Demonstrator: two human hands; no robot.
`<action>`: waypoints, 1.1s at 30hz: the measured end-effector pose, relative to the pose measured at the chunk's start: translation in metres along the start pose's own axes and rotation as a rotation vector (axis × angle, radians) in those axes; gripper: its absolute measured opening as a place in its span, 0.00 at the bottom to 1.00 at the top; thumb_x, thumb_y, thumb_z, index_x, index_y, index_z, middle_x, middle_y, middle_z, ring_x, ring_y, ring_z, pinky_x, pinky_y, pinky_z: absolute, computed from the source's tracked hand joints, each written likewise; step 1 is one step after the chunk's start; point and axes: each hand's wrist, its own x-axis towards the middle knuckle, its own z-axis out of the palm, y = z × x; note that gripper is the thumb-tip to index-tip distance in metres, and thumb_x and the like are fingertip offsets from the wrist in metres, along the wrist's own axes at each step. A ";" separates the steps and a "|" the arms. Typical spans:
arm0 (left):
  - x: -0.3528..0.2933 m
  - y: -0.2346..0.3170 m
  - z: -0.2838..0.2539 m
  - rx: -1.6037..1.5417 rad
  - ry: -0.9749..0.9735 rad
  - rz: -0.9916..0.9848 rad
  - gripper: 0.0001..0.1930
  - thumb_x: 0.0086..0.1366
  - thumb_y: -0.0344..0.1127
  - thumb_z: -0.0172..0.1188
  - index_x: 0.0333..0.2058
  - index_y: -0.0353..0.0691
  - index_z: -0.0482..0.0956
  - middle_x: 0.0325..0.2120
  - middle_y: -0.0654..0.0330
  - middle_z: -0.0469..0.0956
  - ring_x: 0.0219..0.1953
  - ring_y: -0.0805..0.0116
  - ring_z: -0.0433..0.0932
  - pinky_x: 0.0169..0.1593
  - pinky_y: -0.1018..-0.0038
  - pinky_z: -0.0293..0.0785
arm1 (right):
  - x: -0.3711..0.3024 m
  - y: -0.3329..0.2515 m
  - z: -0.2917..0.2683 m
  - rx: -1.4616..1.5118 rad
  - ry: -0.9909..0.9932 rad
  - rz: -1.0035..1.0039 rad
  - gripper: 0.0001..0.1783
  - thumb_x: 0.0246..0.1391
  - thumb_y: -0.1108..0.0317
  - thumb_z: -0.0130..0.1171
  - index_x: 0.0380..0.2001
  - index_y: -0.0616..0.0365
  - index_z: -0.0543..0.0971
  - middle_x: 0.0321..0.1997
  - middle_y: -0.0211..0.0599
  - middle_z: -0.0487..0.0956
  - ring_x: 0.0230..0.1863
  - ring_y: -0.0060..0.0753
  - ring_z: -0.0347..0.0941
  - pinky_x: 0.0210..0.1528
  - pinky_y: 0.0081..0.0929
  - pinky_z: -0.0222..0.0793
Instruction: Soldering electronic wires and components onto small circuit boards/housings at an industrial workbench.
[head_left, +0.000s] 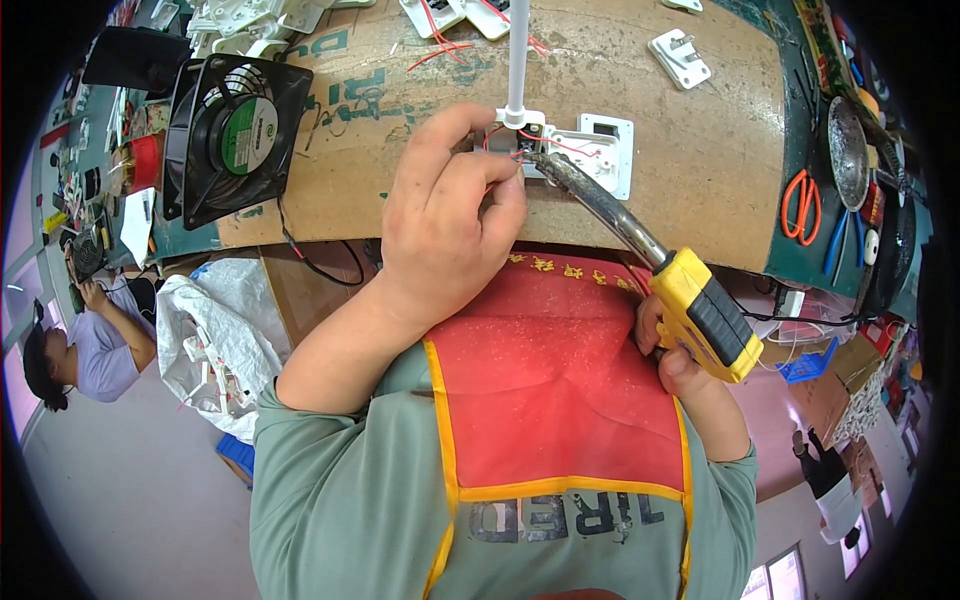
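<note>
My right hand [668, 345] is closed around the yellow and black handle of a soldering iron [708, 315]. Its dark metal shaft slants up and left, and the tip is at a small white plastic housing [617, 160] on the cardboard. Thin red wires [575, 146] run inside that housing. At its left side my left hand [450, 210] is closed in a pinch, fingertips at a thin wire beside the iron's tip. The fingers partly hide the wire and the joint. A white upright rod [518, 60] stands just behind the tip.
A black fan [235, 140] stands at the left of the bench, its cord hanging over the front edge. White plastic parts with red wires [445, 20] lie at the back. Orange-handled scissors [801, 207], pliers [845, 240] and a round metal pan [848, 155] are at the right. A co-worker [100, 340] sits at far left.
</note>
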 end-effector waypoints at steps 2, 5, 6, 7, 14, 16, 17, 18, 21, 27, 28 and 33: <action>0.000 0.000 0.000 0.002 -0.003 0.008 0.09 0.50 0.20 0.65 0.29 0.36 0.77 0.45 0.52 0.75 0.39 0.58 0.78 0.40 0.69 0.77 | 0.000 -0.001 0.001 0.033 -0.022 0.003 0.23 0.55 0.47 0.64 0.20 0.54 0.73 0.18 0.28 0.71 0.19 0.33 0.67 0.24 0.29 0.61; 0.000 0.000 0.000 -0.003 -0.007 0.003 0.09 0.50 0.20 0.65 0.29 0.36 0.77 0.45 0.52 0.75 0.39 0.57 0.78 0.40 0.69 0.77 | 0.002 -0.005 0.004 0.075 0.052 -0.014 0.24 0.55 0.47 0.64 0.20 0.55 0.73 0.17 0.28 0.71 0.19 0.32 0.67 0.24 0.29 0.62; 0.001 0.000 0.000 -0.003 -0.007 0.004 0.09 0.50 0.20 0.65 0.29 0.36 0.77 0.45 0.52 0.75 0.39 0.57 0.78 0.40 0.69 0.77 | 0.001 -0.003 0.003 0.082 0.033 -0.007 0.24 0.55 0.47 0.64 0.20 0.55 0.73 0.17 0.29 0.71 0.19 0.32 0.67 0.25 0.28 0.62; 0.001 0.000 0.000 -0.001 -0.009 0.004 0.08 0.50 0.20 0.65 0.29 0.36 0.77 0.45 0.52 0.75 0.39 0.57 0.79 0.40 0.69 0.77 | 0.000 -0.002 0.001 0.090 0.013 0.001 0.24 0.55 0.47 0.64 0.21 0.55 0.74 0.18 0.29 0.71 0.19 0.31 0.67 0.25 0.28 0.62; 0.001 0.000 0.000 0.002 -0.009 0.005 0.09 0.49 0.20 0.65 0.29 0.36 0.76 0.45 0.52 0.75 0.40 0.57 0.79 0.41 0.69 0.78 | -0.004 0.001 0.002 0.126 0.028 0.001 0.23 0.54 0.47 0.65 0.23 0.56 0.74 0.20 0.30 0.72 0.20 0.31 0.68 0.24 0.27 0.63; 0.001 0.001 0.000 0.002 -0.012 0.002 0.09 0.49 0.20 0.65 0.29 0.36 0.77 0.45 0.52 0.75 0.40 0.57 0.79 0.41 0.69 0.78 | -0.005 0.000 0.002 0.136 0.044 -0.001 0.22 0.54 0.48 0.66 0.24 0.56 0.75 0.20 0.30 0.72 0.20 0.30 0.68 0.25 0.26 0.64; 0.001 0.001 -0.001 0.003 -0.015 0.000 0.09 0.49 0.20 0.65 0.29 0.36 0.77 0.45 0.52 0.75 0.40 0.57 0.79 0.41 0.69 0.78 | -0.007 0.000 0.001 0.136 0.044 -0.001 0.22 0.54 0.48 0.66 0.24 0.56 0.75 0.20 0.30 0.72 0.20 0.30 0.68 0.25 0.26 0.64; 0.001 0.001 -0.001 0.004 -0.015 0.000 0.09 0.49 0.20 0.65 0.29 0.36 0.77 0.45 0.52 0.75 0.40 0.57 0.79 0.41 0.69 0.78 | -0.010 0.003 -0.002 0.148 0.040 0.011 0.22 0.54 0.49 0.66 0.25 0.57 0.75 0.21 0.30 0.73 0.21 0.29 0.68 0.25 0.26 0.64; 0.000 0.001 -0.001 0.010 -0.015 0.007 0.09 0.49 0.20 0.65 0.29 0.36 0.77 0.45 0.52 0.75 0.40 0.57 0.79 0.41 0.69 0.78 | -0.006 0.000 -0.002 0.195 0.020 -0.007 0.21 0.53 0.51 0.67 0.28 0.58 0.76 0.23 0.31 0.73 0.22 0.28 0.68 0.26 0.25 0.64; -0.001 0.007 -0.004 0.000 -0.068 -0.086 0.08 0.51 0.21 0.67 0.31 0.35 0.79 0.48 0.50 0.76 0.45 0.56 0.79 0.50 0.68 0.79 | -0.010 0.001 -0.002 0.237 0.010 -0.065 0.20 0.53 0.53 0.67 0.31 0.60 0.76 0.25 0.32 0.74 0.23 0.28 0.68 0.26 0.25 0.64; -0.001 0.007 -0.004 -0.005 -0.069 -0.094 0.08 0.51 0.21 0.67 0.31 0.35 0.79 0.48 0.50 0.76 0.45 0.56 0.79 0.50 0.68 0.79 | -0.009 0.000 -0.002 0.238 0.016 -0.053 0.19 0.53 0.54 0.67 0.31 0.60 0.76 0.25 0.32 0.74 0.23 0.29 0.68 0.26 0.25 0.64; -0.001 0.007 -0.004 -0.001 -0.070 -0.093 0.08 0.51 0.22 0.67 0.31 0.35 0.79 0.48 0.50 0.76 0.46 0.57 0.79 0.50 0.68 0.79 | -0.009 0.004 -0.004 0.283 -0.018 -0.101 0.19 0.54 0.54 0.67 0.32 0.60 0.76 0.25 0.33 0.74 0.23 0.29 0.68 0.27 0.25 0.64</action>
